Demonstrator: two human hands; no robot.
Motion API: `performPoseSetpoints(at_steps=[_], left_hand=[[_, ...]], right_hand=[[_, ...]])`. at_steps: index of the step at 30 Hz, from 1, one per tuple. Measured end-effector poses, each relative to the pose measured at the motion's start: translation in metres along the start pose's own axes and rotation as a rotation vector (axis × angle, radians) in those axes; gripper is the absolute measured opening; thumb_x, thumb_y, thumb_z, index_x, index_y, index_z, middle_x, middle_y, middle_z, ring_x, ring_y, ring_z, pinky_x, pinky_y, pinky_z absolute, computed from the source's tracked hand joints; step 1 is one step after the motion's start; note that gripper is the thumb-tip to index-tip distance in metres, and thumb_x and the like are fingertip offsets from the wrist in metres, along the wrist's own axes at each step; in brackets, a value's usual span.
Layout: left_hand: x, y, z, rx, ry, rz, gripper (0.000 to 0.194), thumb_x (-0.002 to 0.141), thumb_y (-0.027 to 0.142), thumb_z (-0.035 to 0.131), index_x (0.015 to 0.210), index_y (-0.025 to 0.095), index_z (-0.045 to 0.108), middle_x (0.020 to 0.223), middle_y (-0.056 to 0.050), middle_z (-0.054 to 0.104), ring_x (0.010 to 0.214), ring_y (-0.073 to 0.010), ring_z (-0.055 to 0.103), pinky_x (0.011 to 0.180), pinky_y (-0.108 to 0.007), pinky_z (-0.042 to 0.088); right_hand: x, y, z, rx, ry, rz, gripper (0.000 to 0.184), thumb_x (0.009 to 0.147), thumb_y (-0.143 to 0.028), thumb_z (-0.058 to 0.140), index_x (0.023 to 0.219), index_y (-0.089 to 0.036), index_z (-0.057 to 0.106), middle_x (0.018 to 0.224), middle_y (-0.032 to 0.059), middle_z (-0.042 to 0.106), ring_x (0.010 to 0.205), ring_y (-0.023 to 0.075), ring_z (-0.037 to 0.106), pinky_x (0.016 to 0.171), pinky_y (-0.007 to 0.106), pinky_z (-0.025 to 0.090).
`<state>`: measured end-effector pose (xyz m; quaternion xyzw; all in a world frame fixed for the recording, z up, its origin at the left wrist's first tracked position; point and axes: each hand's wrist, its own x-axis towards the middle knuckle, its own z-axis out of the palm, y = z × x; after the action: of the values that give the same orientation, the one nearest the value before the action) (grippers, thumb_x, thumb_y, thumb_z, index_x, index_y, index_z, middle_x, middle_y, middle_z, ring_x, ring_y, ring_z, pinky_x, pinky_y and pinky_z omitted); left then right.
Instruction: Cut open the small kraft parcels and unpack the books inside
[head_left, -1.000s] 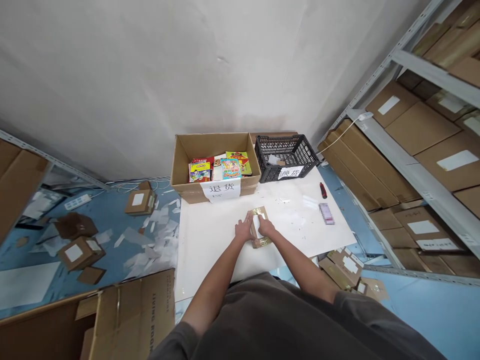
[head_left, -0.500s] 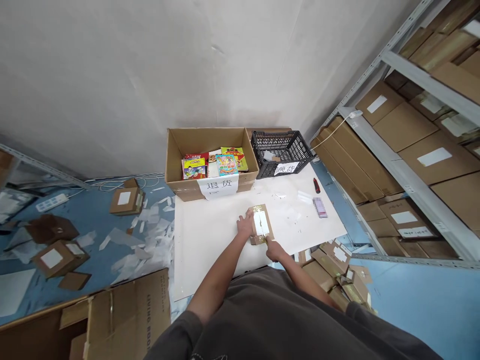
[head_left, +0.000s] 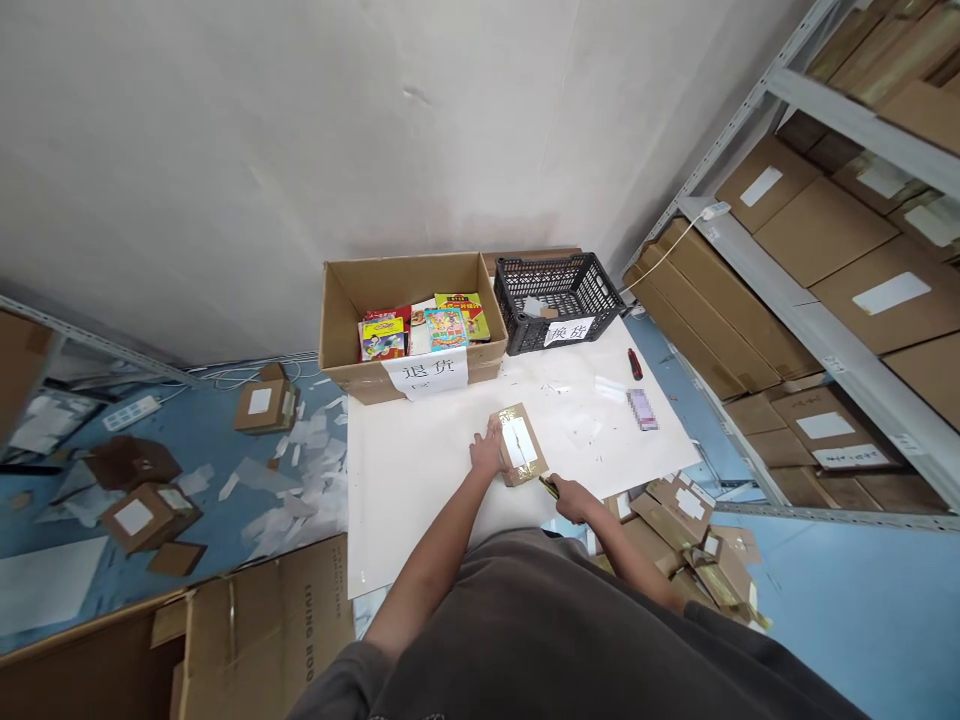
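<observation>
A small taped cardboard box [head_left: 533,452] with a white label lies flat on the white tabletop [head_left: 420,480], slightly turned. My left hand [head_left: 487,452] grips its left side, fingers over the edge. In my right hand [head_left: 574,498] is a utility knife [head_left: 550,487], its handle mostly hidden by the closed fingers. The tip points at the box's near right corner; whether it touches the cardboard I cannot tell.
Behind stand an open carton [head_left: 352,375] of colourful booklets and a black plastic crate [head_left: 517,335]. A red-black cutter [head_left: 635,364] and a purple item [head_left: 643,410] lie at right. Paper scraps [head_left: 300,490] and boxes cover the floor; shelves [head_left: 817,310] rise on the right.
My right hand has drawn back to the right from the box's near edge, bringing the knife into sight. My left hand stays on the box. The view has shifted slightly.
</observation>
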<state>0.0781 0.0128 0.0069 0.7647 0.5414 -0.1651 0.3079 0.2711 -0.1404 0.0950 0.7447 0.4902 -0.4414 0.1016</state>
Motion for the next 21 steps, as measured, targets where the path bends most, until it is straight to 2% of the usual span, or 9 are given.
performPoseSetpoints(at_steps=[4, 6, 9, 11, 12, 14, 17, 19, 21], left_hand=[[0.000, 0.009, 0.005, 0.028, 0.004, -0.043, 0.145, 0.049, 0.061, 0.089, 0.164, 0.042, 0.002, 0.175, 0.002, -0.008, 0.141, -0.0480, 0.033, 0.097, -0.052, 0.048], [-0.006, 0.016, 0.011, 0.020, 0.047, -0.059, 0.142, 0.053, 0.068, 0.084, 0.165, 0.039, 0.002, 0.175, -0.002, -0.005, 0.141, -0.0478, 0.034, 0.099, -0.052, 0.047], [-0.019, 0.029, 0.020, 0.027, 0.125, -0.111, 0.136, 0.060, 0.078, 0.076, 0.166, 0.030, 0.005, 0.175, -0.011, 0.003, 0.145, -0.0496, 0.028, 0.107, -0.056, 0.040], [-0.025, 0.036, 0.023, 0.065, 0.180, -0.122, 0.130, 0.064, 0.078, 0.073, 0.165, 0.025, 0.010, 0.173, -0.016, 0.012, 0.151, -0.0502, 0.018, 0.114, -0.060, 0.031], [-0.027, 0.039, 0.023, 0.085, 0.201, -0.074, 0.122, 0.068, 0.076, 0.072, 0.165, 0.026, 0.016, 0.171, -0.016, 0.017, 0.153, -0.0487, 0.013, 0.117, -0.060, 0.027], [-0.028, 0.043, 0.021, 0.123, 0.182, 0.150, 0.100, 0.076, 0.064, 0.071, 0.161, 0.030, 0.029, 0.169, -0.012, 0.026, 0.156, -0.0431, 0.011, 0.121, -0.056, 0.023], [-0.021, 0.046, 0.014, 0.170, 0.050, 0.469, 0.083, 0.076, 0.040, 0.076, 0.153, 0.035, 0.043, 0.160, -0.008, 0.039, 0.152, -0.0377, 0.024, 0.119, -0.050, 0.028], [-0.014, 0.049, 0.011, 0.185, 0.019, 0.483, 0.079, 0.075, 0.029, 0.075, 0.148, 0.033, 0.048, 0.150, -0.011, 0.048, 0.145, -0.0375, 0.033, 0.117, -0.051, 0.029], [-0.010, 0.052, 0.009, 0.183, 0.028, 0.418, 0.070, 0.077, 0.026, 0.072, 0.144, 0.030, 0.053, 0.139, -0.014, 0.054, 0.138, -0.0378, 0.038, 0.115, -0.053, 0.030]], right_hand=[[0.019, 0.022, -0.002, 0.027, 0.316, -0.033, 0.065, 0.095, -0.033, 0.056, 0.156, -0.024, 0.034, 0.113, 0.0139, 0.073, 0.103, 0.0299, 0.071, 0.084, 0.034, 0.049], [0.041, 0.025, -0.001, 0.105, 0.397, -0.009, 0.077, 0.097, -0.049, 0.056, 0.160, -0.020, 0.023, 0.121, 0.0160, 0.071, 0.109, 0.0306, 0.069, 0.088, 0.035, 0.049], [0.080, 0.026, 0.001, 0.251, 0.337, 0.083, 0.096, 0.092, -0.060, 0.060, 0.162, -0.013, 0.014, 0.125, 0.0186, 0.069, 0.107, 0.0294, 0.071, 0.085, 0.036, 0.053], [0.102, 0.028, 0.001, 0.333, 0.264, 0.135, 0.099, 0.090, -0.060, 0.062, 0.161, -0.013, 0.013, 0.125, 0.0182, 0.069, 0.098, 0.0266, 0.074, 0.079, 0.034, 0.055], [0.111, 0.030, 0.001, 0.354, 0.253, 0.131, 0.098, 0.089, -0.058, 0.064, 0.161, -0.014, 0.014, 0.126, 0.0172, 0.069, 0.097, 0.0255, 0.074, 0.078, 0.033, 0.056], [0.125, 0.033, 0.000, 0.353, 0.273, 0.074, 0.096, 0.085, -0.052, 0.070, 0.159, -0.018, 0.019, 0.129, 0.0145, 0.068, 0.103, 0.0244, 0.073, 0.082, 0.032, 0.055], [0.139, 0.034, -0.003, 0.316, 0.305, 0.001, 0.095, 0.083, -0.046, 0.074, 0.158, -0.021, 0.022, 0.130, 0.0111, 0.068, 0.117, 0.0247, 0.068, 0.093, 0.032, 0.052], [0.145, 0.031, -0.006, 0.315, 0.291, -0.031, 0.095, 0.083, -0.045, 0.073, 0.158, -0.022, 0.020, 0.131, 0.0102, 0.067, 0.118, 0.0249, 0.067, 0.095, 0.033, 0.051], [0.150, 0.024, -0.010, 0.335, 0.274, -0.067, 0.097, 0.080, -0.042, 0.075, 0.158, -0.022, 0.021, 0.131, 0.0096, 0.067, 0.117, 0.0245, 0.067, 0.095, 0.033, 0.051]])
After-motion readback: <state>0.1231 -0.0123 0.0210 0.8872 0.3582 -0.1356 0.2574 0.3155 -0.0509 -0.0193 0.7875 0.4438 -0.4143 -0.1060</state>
